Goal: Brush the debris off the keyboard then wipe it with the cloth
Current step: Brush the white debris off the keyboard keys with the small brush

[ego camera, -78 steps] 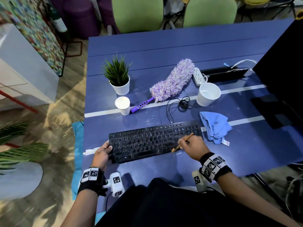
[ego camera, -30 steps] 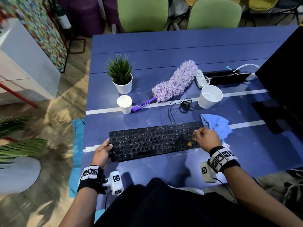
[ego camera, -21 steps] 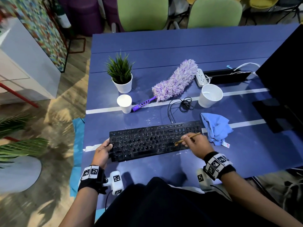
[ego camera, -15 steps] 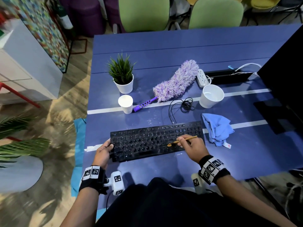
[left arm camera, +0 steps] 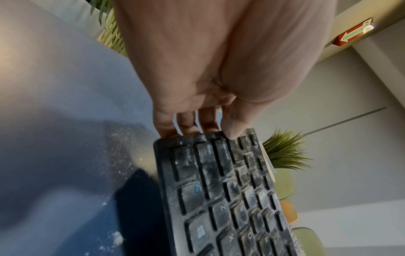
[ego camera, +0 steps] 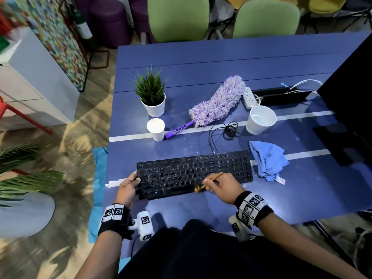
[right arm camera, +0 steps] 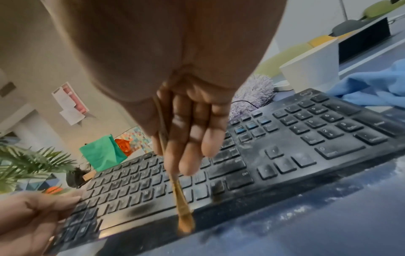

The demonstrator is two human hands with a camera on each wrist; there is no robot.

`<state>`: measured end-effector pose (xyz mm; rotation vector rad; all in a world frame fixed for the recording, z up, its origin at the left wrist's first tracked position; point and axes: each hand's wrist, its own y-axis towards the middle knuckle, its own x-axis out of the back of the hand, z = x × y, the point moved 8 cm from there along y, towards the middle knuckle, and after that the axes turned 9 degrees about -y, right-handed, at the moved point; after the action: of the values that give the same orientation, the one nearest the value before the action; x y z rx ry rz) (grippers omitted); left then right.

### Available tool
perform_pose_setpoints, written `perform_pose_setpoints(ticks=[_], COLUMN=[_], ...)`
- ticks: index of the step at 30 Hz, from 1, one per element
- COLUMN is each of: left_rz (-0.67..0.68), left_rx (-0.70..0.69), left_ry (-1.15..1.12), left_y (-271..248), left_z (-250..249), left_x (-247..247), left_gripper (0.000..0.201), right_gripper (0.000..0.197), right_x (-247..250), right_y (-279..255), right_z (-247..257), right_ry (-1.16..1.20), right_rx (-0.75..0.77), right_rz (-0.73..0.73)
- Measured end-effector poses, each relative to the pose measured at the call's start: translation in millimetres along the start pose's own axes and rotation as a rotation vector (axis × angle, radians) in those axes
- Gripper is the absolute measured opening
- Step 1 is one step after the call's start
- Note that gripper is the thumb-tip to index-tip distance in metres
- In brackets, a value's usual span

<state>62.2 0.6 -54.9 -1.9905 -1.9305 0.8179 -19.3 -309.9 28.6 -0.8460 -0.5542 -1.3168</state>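
Brush (ego camera: 209,181) now at the keyboard's (ego camera: 193,174) near edge

Right hand (ego camera: 223,187) pinches it (moved left from the cloth (ego camera: 267,160)); left hand (ego camera: 127,187) still grips the keyboard's end.

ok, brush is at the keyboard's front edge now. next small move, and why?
Probably lift the brush back to the far rows and sweep toward the front edge again: the keyboard keys look dusty in both wrist views. The left hand grips its left end; the blue cloth lies untouched.
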Motion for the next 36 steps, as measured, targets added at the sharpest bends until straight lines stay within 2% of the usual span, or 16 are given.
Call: perform_pose_setpoints(ticks=[3, 12, 15, 18, 21, 24, 27, 30, 33, 35, 36], left_rz=[0.003, 0.000, 0.009, 0.004, 0.005, 0.011, 0.015, 0.005, 0.012, 0.016, 0.014], left_rx=[0.003, -0.007, -0.016, -0.011, -0.007, -0.010, -0.020, -0.020, -0.019, -0.016, -0.016], left_ry=[0.007, -0.011, -0.007, 0.004, 0.019, 0.021, 0.025, 0.023, 0.017, 0.006, -0.001], left_y=[1, -2, 0, -1, -1, -1, 0, 0, 0, -1, -1], left_z=[0, -2, -3, -1, 2, 4, 3, 3, 4, 4, 4], left_x=[0, -1, -4, -1, 1, 2, 1, 3, 2, 2, 3], left_gripper=[0.041, 0.040, 0.039, 0.039, 0.039, 0.039, 0.038, 0.038, 0.038, 0.038, 0.039], right_gripper=[0.026, 0.028, 0.024, 0.027, 0.029, 0.026, 0.032, 0.036, 0.047, 0.047, 0.043], right_x=[3, 1, 17, 10, 15, 5, 14, 12, 23, 36, 40], right_y=[-1, 12, 16, 24, 27, 25, 24, 27, 28, 25, 23], right_z=[4, 14, 20, 24, 20, 23, 22, 23, 13, 3, 2], right_ry=[0.010, -0.034, -0.010, -0.070, -0.080, -0.051, -0.057, -0.128, -0.282, -0.331, -0.313], right_rx=[0.021, -0.001, 0.021, 0.036, 0.008, 0.020, 0.020, 0.005, -0.143, -0.242, -0.237], right_rz=[-0.049, 0.015, -0.182, -0.115, -0.127, 0.017, -0.115, -0.055, -0.065, -0.109, -0.138])
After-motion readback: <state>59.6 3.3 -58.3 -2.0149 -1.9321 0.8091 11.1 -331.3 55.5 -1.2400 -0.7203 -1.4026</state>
